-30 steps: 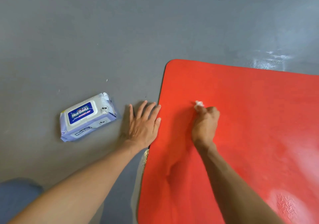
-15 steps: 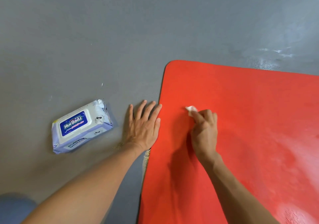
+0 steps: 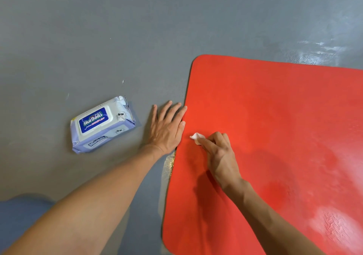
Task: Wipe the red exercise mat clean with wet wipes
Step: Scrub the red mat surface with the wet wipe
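The red exercise mat lies flat on the grey floor and fills the right half of the view. My right hand presses a small crumpled white wet wipe onto the mat near its left edge, fingers curled round the wipe. My left hand lies flat on the floor with straight fingers, its thumb side touching the mat's left edge. A lilac pack of wet wipes with a blue label and shut white lid lies on the floor left of that hand.
Grey floor spreads beyond and left of the mat, with a shiny wet patch past the mat's far edge. A blue-clad knee shows at the bottom left. The mat's lower right glistens.
My right hand has slid the wipe left and toward me across the mat, closer to its left edge. The left hand stays planted on the floor.
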`<state>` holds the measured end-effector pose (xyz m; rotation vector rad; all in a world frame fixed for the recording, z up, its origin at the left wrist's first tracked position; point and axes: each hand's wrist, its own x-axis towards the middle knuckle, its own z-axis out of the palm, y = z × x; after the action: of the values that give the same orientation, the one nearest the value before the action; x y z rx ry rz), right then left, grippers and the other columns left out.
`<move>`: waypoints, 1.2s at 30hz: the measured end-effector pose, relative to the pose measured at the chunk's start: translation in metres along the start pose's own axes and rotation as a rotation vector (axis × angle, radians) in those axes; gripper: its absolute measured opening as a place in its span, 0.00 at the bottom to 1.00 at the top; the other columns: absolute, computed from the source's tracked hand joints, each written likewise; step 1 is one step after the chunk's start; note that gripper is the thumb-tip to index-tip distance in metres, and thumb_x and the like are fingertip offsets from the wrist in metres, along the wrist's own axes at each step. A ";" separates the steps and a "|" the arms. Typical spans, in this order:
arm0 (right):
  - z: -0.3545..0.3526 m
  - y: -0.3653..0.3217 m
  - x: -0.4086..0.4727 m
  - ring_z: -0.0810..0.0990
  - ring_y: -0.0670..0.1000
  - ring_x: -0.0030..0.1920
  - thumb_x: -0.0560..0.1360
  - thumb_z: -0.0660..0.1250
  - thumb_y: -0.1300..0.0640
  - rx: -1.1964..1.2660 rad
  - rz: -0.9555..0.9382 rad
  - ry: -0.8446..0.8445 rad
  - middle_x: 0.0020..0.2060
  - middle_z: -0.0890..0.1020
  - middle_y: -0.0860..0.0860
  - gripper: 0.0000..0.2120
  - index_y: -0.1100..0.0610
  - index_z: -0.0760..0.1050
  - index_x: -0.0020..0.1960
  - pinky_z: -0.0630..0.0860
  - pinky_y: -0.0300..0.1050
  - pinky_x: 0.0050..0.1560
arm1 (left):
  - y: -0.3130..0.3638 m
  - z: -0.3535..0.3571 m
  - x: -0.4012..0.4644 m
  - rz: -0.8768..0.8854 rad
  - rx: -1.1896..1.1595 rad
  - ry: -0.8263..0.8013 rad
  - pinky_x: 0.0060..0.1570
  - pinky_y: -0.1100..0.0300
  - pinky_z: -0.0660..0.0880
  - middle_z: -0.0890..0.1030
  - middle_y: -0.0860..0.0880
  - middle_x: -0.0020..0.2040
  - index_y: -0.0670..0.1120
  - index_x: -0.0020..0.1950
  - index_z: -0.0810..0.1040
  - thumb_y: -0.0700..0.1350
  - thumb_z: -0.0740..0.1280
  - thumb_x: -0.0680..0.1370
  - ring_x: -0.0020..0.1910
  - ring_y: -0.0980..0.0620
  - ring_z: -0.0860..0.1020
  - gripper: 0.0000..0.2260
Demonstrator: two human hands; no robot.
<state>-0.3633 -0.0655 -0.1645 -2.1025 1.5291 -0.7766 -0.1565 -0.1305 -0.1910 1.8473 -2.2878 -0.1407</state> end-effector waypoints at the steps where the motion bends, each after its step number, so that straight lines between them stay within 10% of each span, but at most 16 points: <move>1: 0.002 -0.004 -0.012 0.70 0.51 0.44 0.82 0.66 0.66 0.007 -0.063 -0.036 0.44 0.73 0.47 0.18 0.50 0.81 0.65 0.77 0.47 0.46 | -0.002 0.000 -0.005 0.019 0.007 -0.004 0.78 0.32 0.55 0.70 0.50 0.79 0.49 0.81 0.68 0.54 0.52 0.84 0.80 0.45 0.64 0.26; 7: 0.001 -0.008 -0.047 0.73 0.52 0.47 0.79 0.56 0.64 0.016 -0.396 -0.356 0.48 0.76 0.49 0.22 0.53 0.79 0.66 0.76 0.46 0.47 | -0.003 -0.005 -0.020 0.031 0.066 -0.030 0.79 0.35 0.56 0.67 0.51 0.81 0.48 0.82 0.66 0.55 0.50 0.85 0.81 0.46 0.61 0.26; 15: -0.022 0.048 0.090 0.70 0.44 0.49 0.80 0.64 0.62 -0.066 0.565 0.248 0.53 0.74 0.55 0.09 0.57 0.82 0.56 0.66 0.38 0.54 | -0.002 -0.003 -0.003 0.032 0.017 0.056 0.78 0.38 0.60 0.74 0.49 0.76 0.49 0.79 0.72 0.53 0.53 0.86 0.75 0.43 0.69 0.23; 21: 0.019 -0.015 0.062 0.70 0.51 0.48 0.82 0.66 0.61 -0.035 0.004 -0.008 0.45 0.73 0.51 0.09 0.56 0.81 0.59 0.69 0.42 0.48 | 0.006 0.007 0.025 -0.058 -0.004 0.111 0.77 0.39 0.62 0.74 0.48 0.75 0.49 0.78 0.72 0.51 0.55 0.85 0.77 0.41 0.68 0.22; 28: -0.016 0.053 0.117 0.66 0.55 0.49 0.82 0.60 0.63 -0.165 0.514 0.336 0.44 0.70 0.53 0.13 0.60 0.82 0.60 0.62 0.43 0.48 | 0.011 0.004 0.024 -0.089 0.037 0.114 0.78 0.41 0.61 0.73 0.50 0.76 0.50 0.78 0.71 0.50 0.55 0.86 0.78 0.44 0.67 0.21; 36: 0.004 0.026 0.125 0.72 0.56 0.49 0.81 0.61 0.60 -0.145 -0.222 -0.096 0.47 0.76 0.52 0.15 0.58 0.80 0.64 0.75 0.48 0.51 | 0.009 0.008 0.025 -0.099 0.011 0.128 0.77 0.41 0.62 0.74 0.49 0.75 0.45 0.76 0.74 0.49 0.55 0.86 0.78 0.44 0.67 0.21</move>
<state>-0.3503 -0.1921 -0.1601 -2.4097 1.3537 -0.6450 -0.1719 -0.1537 -0.1942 1.9171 -2.1171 -0.0235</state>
